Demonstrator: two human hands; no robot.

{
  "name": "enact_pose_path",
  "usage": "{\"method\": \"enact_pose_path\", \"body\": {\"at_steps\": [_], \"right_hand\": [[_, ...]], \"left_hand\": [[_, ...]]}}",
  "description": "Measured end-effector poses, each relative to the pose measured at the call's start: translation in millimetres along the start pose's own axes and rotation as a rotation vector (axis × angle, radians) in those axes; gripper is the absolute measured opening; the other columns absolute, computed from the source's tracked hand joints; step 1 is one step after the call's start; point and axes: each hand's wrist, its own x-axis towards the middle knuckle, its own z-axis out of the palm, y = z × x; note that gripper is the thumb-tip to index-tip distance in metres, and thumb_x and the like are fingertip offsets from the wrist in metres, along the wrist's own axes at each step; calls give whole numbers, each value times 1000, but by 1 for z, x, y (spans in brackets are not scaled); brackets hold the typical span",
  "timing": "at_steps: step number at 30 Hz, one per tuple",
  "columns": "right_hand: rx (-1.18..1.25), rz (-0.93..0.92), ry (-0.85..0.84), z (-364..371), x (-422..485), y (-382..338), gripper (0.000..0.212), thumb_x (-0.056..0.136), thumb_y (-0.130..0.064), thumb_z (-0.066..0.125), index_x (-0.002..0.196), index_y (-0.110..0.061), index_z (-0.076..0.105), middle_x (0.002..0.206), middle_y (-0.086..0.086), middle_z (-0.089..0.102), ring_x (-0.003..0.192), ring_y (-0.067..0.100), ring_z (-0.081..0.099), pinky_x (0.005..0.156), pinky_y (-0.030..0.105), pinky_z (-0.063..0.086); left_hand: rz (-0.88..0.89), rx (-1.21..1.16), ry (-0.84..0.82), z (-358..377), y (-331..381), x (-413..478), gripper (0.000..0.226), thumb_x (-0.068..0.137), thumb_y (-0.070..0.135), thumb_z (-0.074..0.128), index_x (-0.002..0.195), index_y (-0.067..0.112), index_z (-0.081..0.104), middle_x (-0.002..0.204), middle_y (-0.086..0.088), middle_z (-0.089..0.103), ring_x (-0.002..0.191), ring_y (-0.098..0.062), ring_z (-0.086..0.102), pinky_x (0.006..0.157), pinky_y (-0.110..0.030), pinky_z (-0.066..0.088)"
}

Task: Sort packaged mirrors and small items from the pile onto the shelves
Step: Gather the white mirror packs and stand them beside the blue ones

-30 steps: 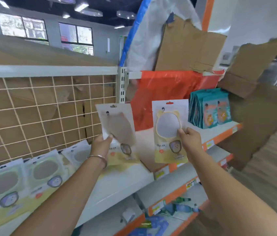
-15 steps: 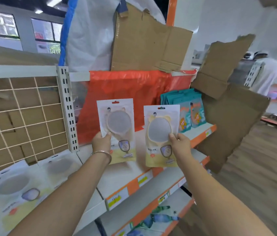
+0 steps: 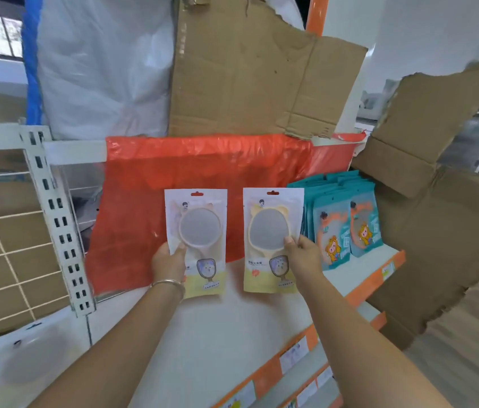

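Note:
I hold two packaged hand mirrors upright over the white shelf (image 3: 214, 328). My left hand (image 3: 169, 262) grips the lower left side of the pale pink mirror pack (image 3: 200, 228). My right hand (image 3: 303, 256) pinches the right edge of the yellow mirror pack (image 3: 267, 231). Both packs stand side by side, a small gap apart, in front of a red plastic sheet (image 3: 203, 172). Their lower edges sit near the shelf surface; whether they touch it is unclear. A blurred mirror pack (image 3: 29, 360) lies on the shelf at the lower left.
A row of teal packaged items (image 3: 341, 225) stands at the shelf's right end. Torn cardboard (image 3: 262, 78) and a white sack (image 3: 103, 66) sit above. More cardboard (image 3: 438, 201) leans at the right. A wire grid panel (image 3: 5, 245) and slotted upright (image 3: 55, 219) stand left.
My view has swung right and closer to the shelf. Both packs have moved right and down, to stand before the red sheet beside the teal packs.

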Motion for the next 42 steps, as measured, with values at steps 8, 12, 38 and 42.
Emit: {"method": "enact_pose_path", "body": {"at_steps": [8, 12, 38, 42], "right_hand": [[6, -6, -170, 44, 58, 8, 32, 90, -34, 53, 59, -36, 60, 68, -6, 59, 74, 21, 58, 87, 43, 45], [34, -14, -266, 69, 85, 17, 22, 92, -33, 54, 75, -27, 66, 77, -10, 68, 86, 21, 64, 96, 48, 44], [144, -6, -596, 89, 135, 33, 10, 95, -13, 55, 90, -12, 64, 81, 0, 64, 75, 14, 57, 63, 22, 46], [146, -9, -575, 89, 136, 34, 13, 95, -14, 55, 84, -13, 61, 74, -4, 60, 71, 12, 53, 56, 19, 41]], "left_hand": [[-53, -24, 113, 21, -21, 22, 8, 91, 14, 54, 85, 14, 60, 81, -13, 53, 70, -23, 46, 49, -28, 36], [-28, 0, 191, 35, -28, 25, 7, 92, 15, 54, 92, 14, 61, 86, -10, 59, 73, -23, 51, 54, -26, 41], [-35, -72, 405, 86, -47, 5, 13, 92, 12, 52, 100, 15, 62, 84, -4, 61, 72, -22, 53, 54, -26, 40], [-52, -73, 387, 90, -47, 3, 12, 93, 12, 51, 99, 15, 61, 77, -2, 60, 62, -18, 52, 46, -22, 38]]}}
